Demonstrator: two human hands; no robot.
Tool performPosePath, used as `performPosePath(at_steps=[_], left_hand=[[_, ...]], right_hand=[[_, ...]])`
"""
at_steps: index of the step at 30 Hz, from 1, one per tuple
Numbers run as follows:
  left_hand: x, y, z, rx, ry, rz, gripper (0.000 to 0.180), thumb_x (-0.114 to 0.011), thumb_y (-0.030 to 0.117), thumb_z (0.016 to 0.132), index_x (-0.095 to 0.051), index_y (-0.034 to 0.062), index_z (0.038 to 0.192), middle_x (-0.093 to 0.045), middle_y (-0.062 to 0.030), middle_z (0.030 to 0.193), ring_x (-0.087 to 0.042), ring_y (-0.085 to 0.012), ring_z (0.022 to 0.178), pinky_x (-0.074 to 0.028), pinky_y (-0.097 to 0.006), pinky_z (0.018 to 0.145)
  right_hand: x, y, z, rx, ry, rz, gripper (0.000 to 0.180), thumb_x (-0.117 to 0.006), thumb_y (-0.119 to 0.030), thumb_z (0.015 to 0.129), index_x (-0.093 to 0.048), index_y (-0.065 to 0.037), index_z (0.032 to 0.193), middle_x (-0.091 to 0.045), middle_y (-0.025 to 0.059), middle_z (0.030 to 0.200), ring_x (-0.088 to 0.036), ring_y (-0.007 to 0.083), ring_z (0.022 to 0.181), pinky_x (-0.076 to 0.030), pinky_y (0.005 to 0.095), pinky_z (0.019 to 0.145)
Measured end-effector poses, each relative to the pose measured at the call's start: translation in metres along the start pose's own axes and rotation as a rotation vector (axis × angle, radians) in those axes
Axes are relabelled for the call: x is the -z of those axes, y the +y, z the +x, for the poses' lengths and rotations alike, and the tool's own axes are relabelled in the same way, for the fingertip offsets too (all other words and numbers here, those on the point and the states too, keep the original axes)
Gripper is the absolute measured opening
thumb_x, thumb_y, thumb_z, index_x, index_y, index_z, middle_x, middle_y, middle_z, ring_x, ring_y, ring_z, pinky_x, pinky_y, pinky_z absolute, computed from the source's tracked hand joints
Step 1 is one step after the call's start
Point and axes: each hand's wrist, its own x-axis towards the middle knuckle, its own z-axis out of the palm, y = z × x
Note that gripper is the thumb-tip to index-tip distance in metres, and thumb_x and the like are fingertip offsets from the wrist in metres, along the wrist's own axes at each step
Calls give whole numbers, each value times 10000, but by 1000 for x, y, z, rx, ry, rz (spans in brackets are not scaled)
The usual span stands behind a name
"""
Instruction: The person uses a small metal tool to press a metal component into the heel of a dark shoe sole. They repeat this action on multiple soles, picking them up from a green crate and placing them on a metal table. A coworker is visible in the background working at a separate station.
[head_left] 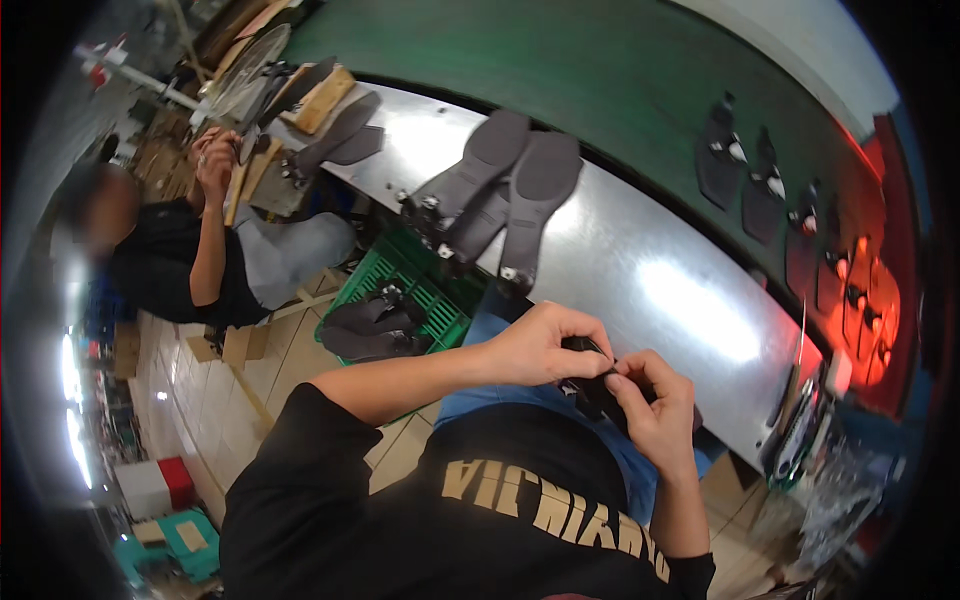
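Both hands, left hand (540, 345) and right hand (655, 405), pinch one dark sandal sole (598, 385); at twelve o'clock, finished soles (500, 190) lie on the metal table (650, 270).

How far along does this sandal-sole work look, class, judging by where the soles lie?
Looks done: dark soles with fittings lie on the metal table, more farther along the green belt. In hand: the left hand and right hand work a black strap piece. Possibly left: soles in the green crate.
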Motion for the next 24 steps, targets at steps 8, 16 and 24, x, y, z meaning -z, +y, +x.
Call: performPosePath(at_steps=[8, 16, 24], left_hand=[[56, 16, -13, -579, 756, 1118, 335, -654, 317, 882, -694, 32, 1052, -696, -162, 1017, -658, -316, 1003, -478, -406, 907], [42, 15, -18, -587, 501, 621, 401, -679, 222, 889, -617, 16, 1228, -688, -157, 1072, -654, -225, 1014, -479, -337, 920], [-4, -2, 14, -49, -38, -243, 248, -632, 118, 921, -664, 30, 1151, -678, -51, 998, -623, -78, 820, -524, -227, 698]], right_hand=[[12, -8, 15, 21, 69, -151, 83, -640, -13, 833, -564, 2, 863, -578, 73, 666, -555, 126, 567, -444, 261, 556], [19, -15, 14, 77, 43, -258, 88, -660, -7, 811, -586, 8, 856, -621, 106, 708, -593, 175, 578, -462, 282, 568], [37, -19, 9, 274, 152, -434, 131, -688, -3, 768, -639, -21, 888, -666, 127, 892, -643, 242, 772, -488, 318, 658]])
